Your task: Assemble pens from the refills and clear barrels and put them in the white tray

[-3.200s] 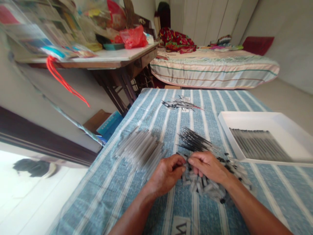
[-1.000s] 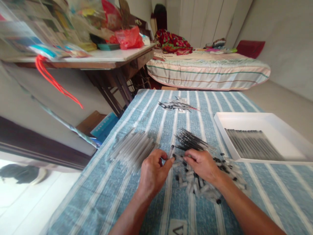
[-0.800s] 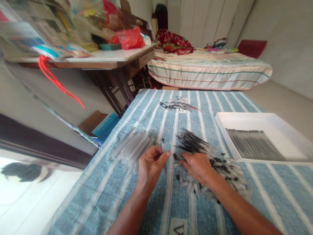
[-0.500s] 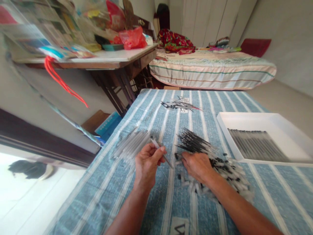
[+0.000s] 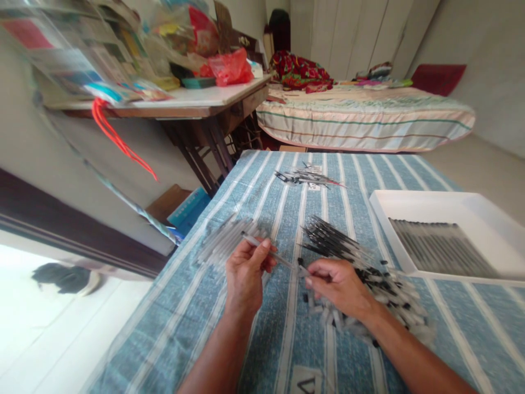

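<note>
My left hand [image 5: 248, 271] is closed on a slim translucent pen [image 5: 251, 238], its dark end up and left and its tip toward the right hand. Between thumb and fingers, my right hand [image 5: 338, 284] pinches a small clear pen cap [image 5: 302, 270] with a black end, close to the pen's tip but seemingly apart from it. Clear pen barrels [image 5: 217, 241] lie in a heap behind the left hand. Beyond the right hand are black-tipped refills [image 5: 328, 236], and a pile of loose caps [image 5: 396, 301] spreads beside and under the right wrist.
At right, a white box [image 5: 451, 278] holds a row of pens [image 5: 443, 249]. A small heap of thin refills [image 5: 307, 177] lies at the far end of the striped cloth [image 5: 270, 350]. A cluttered desk [image 5: 197, 104] and a bed [image 5: 361, 126] stand behind.
My right hand has lifted from the cap pile with a cap in its fingers. The pen in my left hand has tilted flatter. The whole view has shifted slightly.
</note>
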A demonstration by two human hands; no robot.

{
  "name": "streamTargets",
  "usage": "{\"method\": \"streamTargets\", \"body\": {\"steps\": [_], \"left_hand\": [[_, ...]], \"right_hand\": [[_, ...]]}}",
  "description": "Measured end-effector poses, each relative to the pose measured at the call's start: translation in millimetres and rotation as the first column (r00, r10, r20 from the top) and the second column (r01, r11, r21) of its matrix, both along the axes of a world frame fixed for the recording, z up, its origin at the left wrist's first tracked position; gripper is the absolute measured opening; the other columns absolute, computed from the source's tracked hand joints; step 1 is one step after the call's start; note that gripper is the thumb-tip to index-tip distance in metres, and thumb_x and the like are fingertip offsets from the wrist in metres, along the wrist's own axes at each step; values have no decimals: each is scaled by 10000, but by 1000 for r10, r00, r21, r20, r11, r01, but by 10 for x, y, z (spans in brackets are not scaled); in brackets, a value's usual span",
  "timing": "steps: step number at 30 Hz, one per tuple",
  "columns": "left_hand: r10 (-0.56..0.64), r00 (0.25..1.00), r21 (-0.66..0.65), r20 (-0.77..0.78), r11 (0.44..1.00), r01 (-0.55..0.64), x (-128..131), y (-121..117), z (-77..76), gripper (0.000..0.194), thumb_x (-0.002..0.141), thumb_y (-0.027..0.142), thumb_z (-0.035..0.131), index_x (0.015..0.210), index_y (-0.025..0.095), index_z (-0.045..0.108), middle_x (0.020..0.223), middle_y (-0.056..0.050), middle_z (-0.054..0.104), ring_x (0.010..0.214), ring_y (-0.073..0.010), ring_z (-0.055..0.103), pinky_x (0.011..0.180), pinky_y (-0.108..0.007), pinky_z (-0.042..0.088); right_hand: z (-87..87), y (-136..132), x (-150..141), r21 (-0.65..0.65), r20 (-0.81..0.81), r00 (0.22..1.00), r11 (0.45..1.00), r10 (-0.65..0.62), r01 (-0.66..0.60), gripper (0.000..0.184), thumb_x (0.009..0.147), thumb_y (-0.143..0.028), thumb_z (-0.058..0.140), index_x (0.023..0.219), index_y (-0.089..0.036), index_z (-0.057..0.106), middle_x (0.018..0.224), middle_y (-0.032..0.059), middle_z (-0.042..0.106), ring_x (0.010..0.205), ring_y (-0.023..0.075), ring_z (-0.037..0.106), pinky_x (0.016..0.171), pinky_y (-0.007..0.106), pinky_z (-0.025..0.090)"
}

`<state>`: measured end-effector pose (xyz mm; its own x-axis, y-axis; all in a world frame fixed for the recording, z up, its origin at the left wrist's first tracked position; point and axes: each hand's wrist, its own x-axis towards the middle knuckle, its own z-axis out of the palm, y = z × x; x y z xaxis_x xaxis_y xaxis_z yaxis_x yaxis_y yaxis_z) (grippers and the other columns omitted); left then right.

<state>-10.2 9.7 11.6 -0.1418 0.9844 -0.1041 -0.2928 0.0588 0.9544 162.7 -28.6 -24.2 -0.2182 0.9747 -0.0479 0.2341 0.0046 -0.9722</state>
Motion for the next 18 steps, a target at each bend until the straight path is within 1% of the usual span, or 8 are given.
{"method": "streamTargets", "body": {"steps": [5, 10, 12, 15, 18], "left_hand": [[-21, 1000, -19, -4, 1000, 21, 32, -29, -7, 151, 689, 239, 684, 731, 137, 581, 603, 19, 632, 434, -54, 493, 415, -166, 352], [-68, 997, -18, -22, 998, 67, 65, -45, -54, 150, 698, 249, 682, 703, 134, 585, 595, 16, 630, 432, -58, 498, 411, -168, 357], [-81, 997, -22, -20, 997, 80, 73, -43, -72, 153, 699, 257, 679, 699, 134, 586, 606, 7, 638, 432, -64, 506, 407, -173, 365], [-106, 994, -42, -16, 994, 105, 79, -35, -92, 170, 704, 277, 675, 698, 134, 583, 632, -11, 657, 436, -75, 527, 405, -181, 384], [-111, 994, -70, -16, 992, 109, 89, -34, -104, 187, 695, 290, 682, 692, 133, 580, 619, -16, 656, 428, -85, 536, 408, -192, 406]], "right_hand": [[6, -3, -48, -42, -16, 1000, 999, 22, -23, 109, 748, -244, 544, 701, -160, 594, 519, -37, 562, 465, 90, 532, 458, 189, 406], [24, -18, -76, -1, -22, 1000, 1000, -14, 14, 119, 751, -259, 548, 701, -163, 599, 529, -35, 566, 471, 97, 559, 462, 189, 426], [23, -23, -71, 31, -9, 1000, 999, -20, 20, 133, 766, -269, 538, 711, -166, 601, 560, -26, 584, 485, 101, 568, 471, 193, 434], [13, -30, -59, 131, 73, 997, 991, -24, 15, 149, 795, -257, 512, 720, -167, 604, 615, -8, 606, 515, 100, 564, 508, 201, 435], [4, -37, -58, 232, 156, 987, 973, -44, 7, 164, 810, -238, 493, 706, -172, 600, 588, -15, 578, 518, 94, 535, 523, 199, 410]]}}
